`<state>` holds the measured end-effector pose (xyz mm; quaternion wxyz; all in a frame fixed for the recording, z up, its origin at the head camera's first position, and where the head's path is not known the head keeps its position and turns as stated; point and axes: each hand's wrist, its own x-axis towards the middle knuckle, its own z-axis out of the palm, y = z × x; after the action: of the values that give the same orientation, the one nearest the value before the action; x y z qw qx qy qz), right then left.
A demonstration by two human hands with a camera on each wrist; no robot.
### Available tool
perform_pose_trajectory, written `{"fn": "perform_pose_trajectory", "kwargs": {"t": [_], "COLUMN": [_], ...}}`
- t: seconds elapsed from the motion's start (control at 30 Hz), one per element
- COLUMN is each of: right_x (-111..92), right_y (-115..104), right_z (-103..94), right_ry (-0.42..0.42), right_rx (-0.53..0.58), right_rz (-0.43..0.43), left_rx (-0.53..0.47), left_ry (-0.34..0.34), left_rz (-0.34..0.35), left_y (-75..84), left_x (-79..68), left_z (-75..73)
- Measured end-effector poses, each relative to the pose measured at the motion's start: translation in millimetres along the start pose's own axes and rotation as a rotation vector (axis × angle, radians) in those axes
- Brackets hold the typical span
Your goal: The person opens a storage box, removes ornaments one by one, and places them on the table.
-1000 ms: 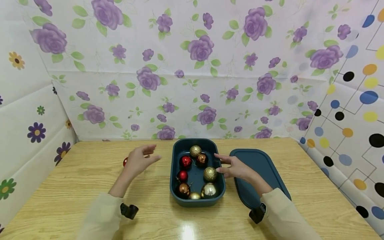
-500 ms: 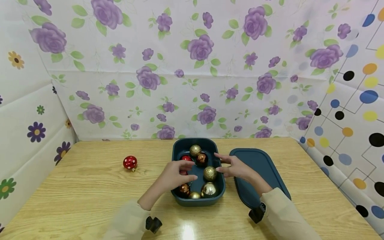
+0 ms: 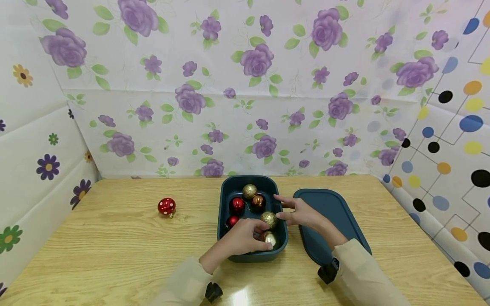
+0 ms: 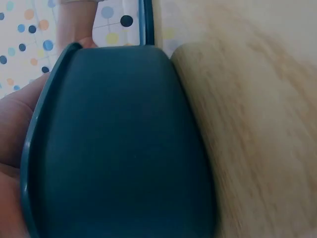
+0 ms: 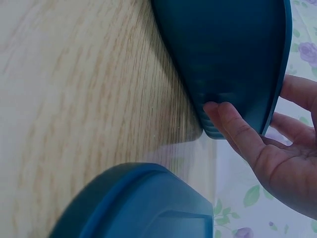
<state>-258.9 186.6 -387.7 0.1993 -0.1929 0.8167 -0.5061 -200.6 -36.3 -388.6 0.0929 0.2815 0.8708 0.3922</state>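
Observation:
In the head view, my left hand [image 3: 243, 236] reaches into the front of a dark teal box [image 3: 252, 258], thumb and fingers around a shiny champagne Christmas ball [image 3: 270, 239]. The left wrist view shows mostly the box's outer wall [image 4: 124, 139], so the grasp is hidden there. My right hand [image 3: 301, 212] grips the box's right side, some fingers over the rim and others against the outer wall [image 5: 237, 49]. Beside its fingertips lies a gold glitter ball [image 3: 269, 219]. Red balls [image 3: 237, 205], a copper ball [image 3: 258, 202] and another gold glitter ball [image 3: 249, 191] sit farther back.
A red ornament with white dots [image 3: 166, 206] lies on the wooden table [image 3: 115, 238], left of the box. The flat teal lid [image 3: 329, 208] rests to the right, partly under my right forearm. Flowered sheeting [image 3: 245, 106] stands behind the table.
My left hand has moved right from near the dotted ornament into the box and closed around the champagne ball. My right hand has stayed at the box's right side.

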Motion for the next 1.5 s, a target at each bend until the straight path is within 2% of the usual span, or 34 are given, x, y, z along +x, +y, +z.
{"fn": "perform_pose_trajectory", "kwargs": {"t": [0.23,0.73,0.87,1.0,1.13,1.33,1.5], "right_x": [1,-1,-1,0,2,2,1], "right_y": [1,-1,-1,0,1,1,0], "right_z": [0.3,0.3,0.3,0.1,0.3,-0.1,1.0], "right_ry": [-0.001,0.004,-0.002,-0.007,-0.002,0.007,0.011], "right_rx": [0.001,-0.002,-0.004,-0.006,-0.005,-0.010,0.000], "right_rz": [-0.001,-0.003,-0.007,-0.004,0.010,0.013,0.016], "left_rx": [0.071,0.082,0.063,0.016,-0.045,-0.155,-0.208], "left_ry": [0.020,0.035,0.041,0.073,0.146,0.296,0.374], "left_rz": [0.056,0.063,0.043,0.037,0.043,-0.030,-0.089], "left_y": [0.8,0.7,0.2,0.0,0.2,-4.9,-15.0], "left_x": [2.3,2.5,2.0,-1.0,-8.5,-18.8,-29.8], "left_z": [5.6,6.4,2.8,-8.5,-26.1,-54.0,-76.5]}}
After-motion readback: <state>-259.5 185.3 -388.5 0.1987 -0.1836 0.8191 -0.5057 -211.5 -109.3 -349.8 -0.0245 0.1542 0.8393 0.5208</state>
